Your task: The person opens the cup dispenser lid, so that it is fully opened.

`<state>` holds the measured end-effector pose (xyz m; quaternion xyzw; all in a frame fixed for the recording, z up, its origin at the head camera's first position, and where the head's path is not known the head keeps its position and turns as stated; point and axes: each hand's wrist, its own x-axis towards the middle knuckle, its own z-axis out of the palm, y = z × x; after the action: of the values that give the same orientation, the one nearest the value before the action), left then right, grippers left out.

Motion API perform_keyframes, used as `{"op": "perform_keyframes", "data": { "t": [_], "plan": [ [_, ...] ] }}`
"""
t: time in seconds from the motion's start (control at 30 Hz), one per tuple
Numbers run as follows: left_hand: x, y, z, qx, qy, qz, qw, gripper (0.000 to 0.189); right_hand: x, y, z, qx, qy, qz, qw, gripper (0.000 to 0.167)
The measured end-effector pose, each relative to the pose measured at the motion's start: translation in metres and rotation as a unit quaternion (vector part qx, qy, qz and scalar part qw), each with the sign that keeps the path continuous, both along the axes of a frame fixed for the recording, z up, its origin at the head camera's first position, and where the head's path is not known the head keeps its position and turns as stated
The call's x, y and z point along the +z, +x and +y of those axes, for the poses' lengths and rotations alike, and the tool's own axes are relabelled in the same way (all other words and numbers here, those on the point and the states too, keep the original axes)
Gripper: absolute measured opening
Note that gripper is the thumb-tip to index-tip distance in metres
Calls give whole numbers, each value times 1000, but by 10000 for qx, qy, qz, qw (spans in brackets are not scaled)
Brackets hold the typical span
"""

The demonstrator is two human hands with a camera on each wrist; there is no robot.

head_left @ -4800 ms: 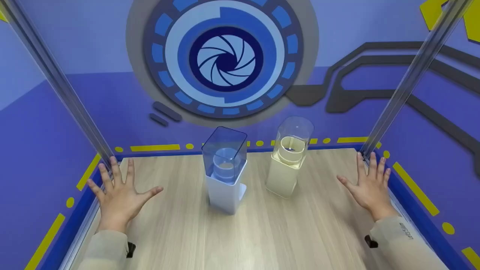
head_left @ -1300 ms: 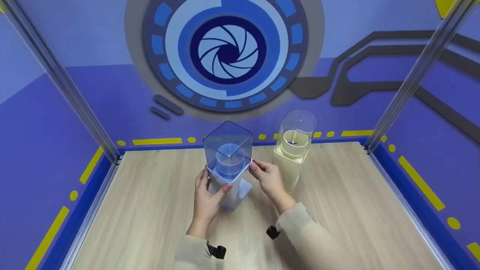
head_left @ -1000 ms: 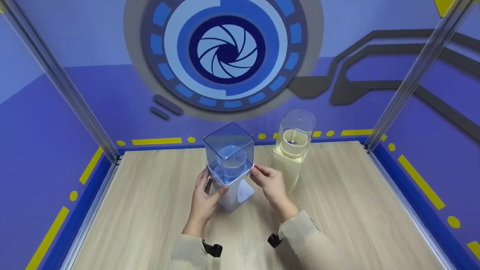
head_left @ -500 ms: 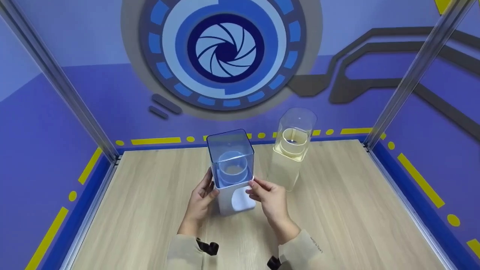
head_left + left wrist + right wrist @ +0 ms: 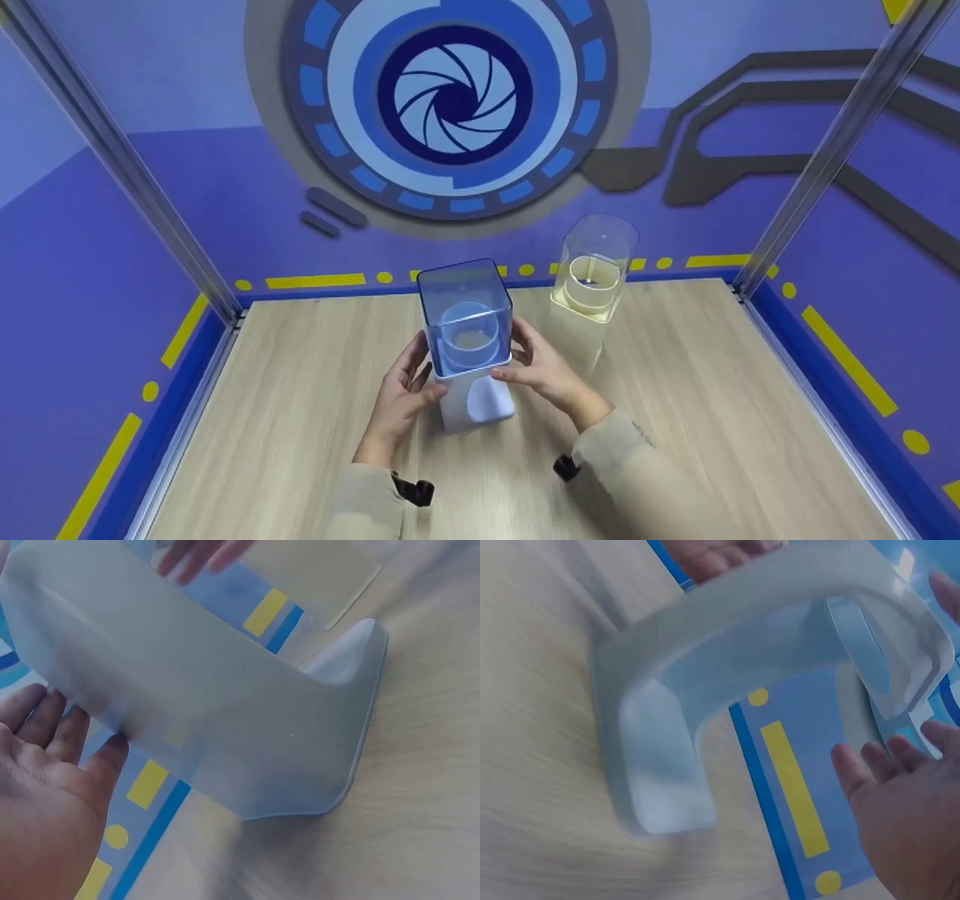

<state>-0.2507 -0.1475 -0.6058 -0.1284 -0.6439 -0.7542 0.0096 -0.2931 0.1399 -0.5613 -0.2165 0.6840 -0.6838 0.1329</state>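
A pale blue dispenser [image 5: 463,401] with a see-through square box on top, holding a ring inside, stands upright on the table between both hands. Its scooped front and foot face me. My left hand [image 5: 397,401] is at its left side; in the left wrist view its fingers [image 5: 71,736] are loosely extended, their tips at the wall. At the box's right lower corner is my right hand [image 5: 551,375], thumb in front of the rim. The right wrist view shows its fingers [image 5: 877,765] relaxed, with a gap between them and the dispenser's arm [image 5: 735,607].
A cream dispenser [image 5: 577,330] of similar build, with a clear rounded top, stands behind to the right, near my right hand. The wooden table [image 5: 300,360] is bounded by blue walls [image 5: 202,225] and metal corner posts [image 5: 814,150].
Both hands came in from the table's sides to the blue dispenser and turned it until its scooped front faced me. Just now the right fingers spread from a pinch at the rim corner.
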Motion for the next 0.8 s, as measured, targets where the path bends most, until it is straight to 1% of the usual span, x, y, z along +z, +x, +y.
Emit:
{"op": "perform_keyframes", "data": {
  "t": [0.07, 0.13, 0.23, 0.3, 0.43, 0.57, 0.7, 0.8],
  "plan": [
    [5, -3, 3, 79, -305, 15, 9995, 131, 6, -11, -1, 197, 100, 231, 9995, 115],
    [10, -5, 6, 180, -715, 49, 9973, 135, 11, -20, -4, 286, 203, 371, 9987, 111],
    [14, -9, 10, 371, -1159, 80, 9925, 134, 13, -28, -7, 203, 421, 584, 9972, 102],
    [13, -10, 12, 477, -1314, 126, 9901, 128, 11, -28, -8, 101, 574, 714, 9957, 98],
    [7, -6, 13, 457, -1116, 76, 9927, 120, 2, -21, -11, -72, 630, 944, 9935, 97],
    [4, -3, 13, 303, -886, -41, 9956, 121, -2, -13, -12, -187, 445, 1016, 9937, 96],
    [4, -1, 13, 144, -886, -5, 9960, 120, -5, -2, -12, -404, 328, 1005, 9936, 98],
    [4, 4, 12, 52, -920, 13, 9957, 117, -8, 8, -12, -514, 299, 967, 9935, 101]
  ]
}}
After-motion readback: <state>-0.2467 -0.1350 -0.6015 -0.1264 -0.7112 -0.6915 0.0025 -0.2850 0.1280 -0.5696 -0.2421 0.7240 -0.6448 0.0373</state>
